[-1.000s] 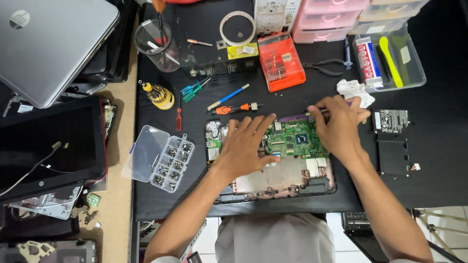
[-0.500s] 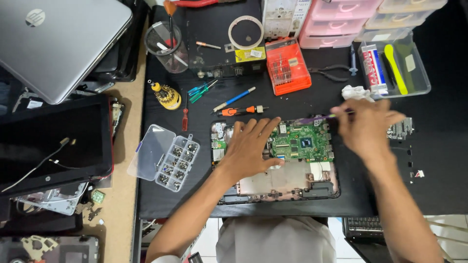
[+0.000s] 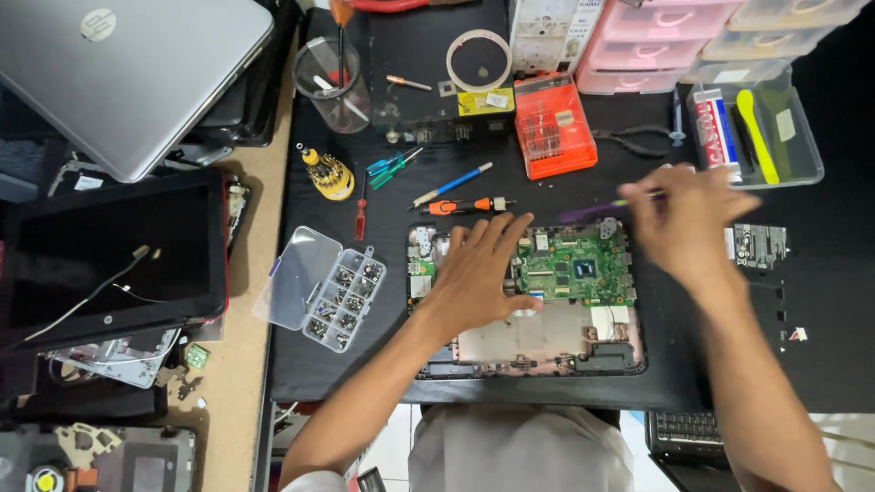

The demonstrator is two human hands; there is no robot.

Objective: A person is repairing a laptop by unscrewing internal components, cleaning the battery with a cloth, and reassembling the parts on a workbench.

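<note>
The left hand [image 3: 478, 273] lies flat, fingers spread and holding nothing, on the left part of an opened laptop base [image 3: 529, 305] near the front edge of the bench [image 3: 820, 301], partly covering its green mainboard [image 3: 574, 264]. The right hand [image 3: 688, 223], blurred, hovers over the base's far right corner with fingers pinched on a thin purple-handled tool [image 3: 606, 208]. A clear screw box [image 3: 321, 290] sits left of the base; an orange bit case [image 3: 554, 125] lies toward the far edge.

Closed silver laptop [image 3: 128, 77], orange bit case [image 3: 554, 126], clear screw organizer [image 3: 321, 287].
</note>
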